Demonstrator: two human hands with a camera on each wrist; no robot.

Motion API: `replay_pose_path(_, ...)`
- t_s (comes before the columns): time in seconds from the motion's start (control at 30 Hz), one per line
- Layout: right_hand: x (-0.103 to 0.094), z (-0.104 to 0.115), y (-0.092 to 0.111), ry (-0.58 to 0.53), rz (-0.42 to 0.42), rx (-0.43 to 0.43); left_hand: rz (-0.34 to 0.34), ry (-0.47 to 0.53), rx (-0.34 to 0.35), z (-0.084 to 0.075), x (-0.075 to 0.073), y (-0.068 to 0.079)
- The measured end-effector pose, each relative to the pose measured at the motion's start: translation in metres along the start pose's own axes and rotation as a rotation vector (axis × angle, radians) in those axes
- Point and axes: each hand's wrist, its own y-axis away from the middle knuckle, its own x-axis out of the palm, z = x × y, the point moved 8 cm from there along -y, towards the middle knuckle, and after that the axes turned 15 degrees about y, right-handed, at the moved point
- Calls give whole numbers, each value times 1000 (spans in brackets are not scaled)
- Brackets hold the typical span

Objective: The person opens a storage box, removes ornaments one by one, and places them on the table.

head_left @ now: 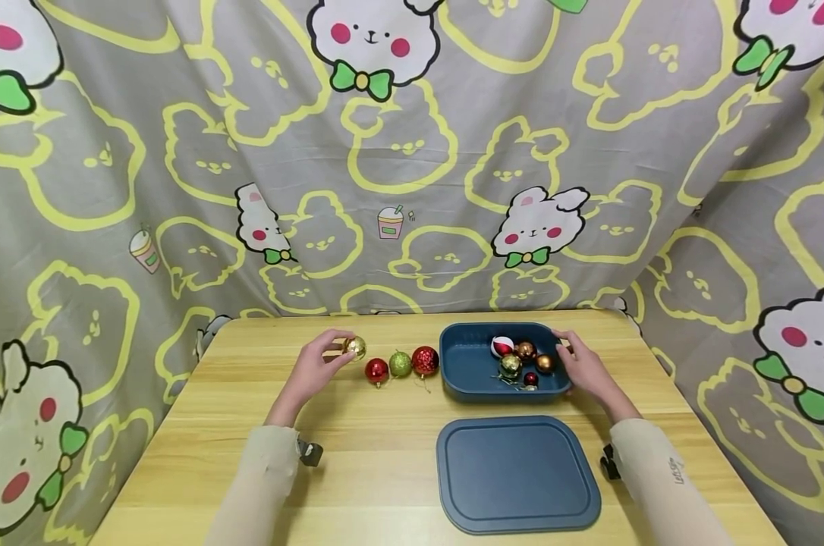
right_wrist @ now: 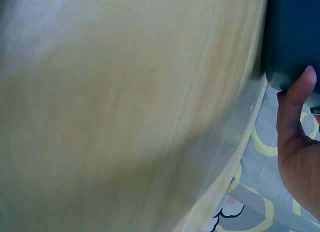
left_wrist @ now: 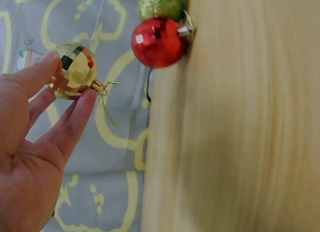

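Observation:
My left hand [head_left: 312, 369] pinches a shiny gold Christmas bauble [head_left: 354, 348] between thumb and fingertips, at the left end of a row of baubles. The left wrist view shows its mirrored facets and a thin gold loop at the cap. Beside it lie a shiny red bauble [head_left: 376, 371], a green glitter bauble [head_left: 400, 364] and a larger red bauble [head_left: 425, 361]. With its thumb against the outer wall, my right hand [head_left: 585, 371] grips the right end of a dark blue box [head_left: 463, 364]. Several baubles, among them a gold one [head_left: 511, 367] and a red-and-white one [head_left: 501, 346], sit inside.
A dark blue flat lid [head_left: 519, 474] lies on the wooden table [head_left: 371, 485] in front of the box. Behind the table's far edge hangs a grey curtain [head_left: 446, 205] with cartoon animals, which also covers both sides.

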Motion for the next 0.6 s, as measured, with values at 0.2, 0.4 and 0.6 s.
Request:
replay_pose_path(0.2,-1,1,1,2,-8,-4,27,-16,-37,14,-2,4)
replay_pose_path(0.4,-2,1,1,16,-18,-12,61,-49,-89,25,-2,9)
replay_pose_path(0.6,-1,2,1,11,-19,-17,84,-64,-155,35,0,12)
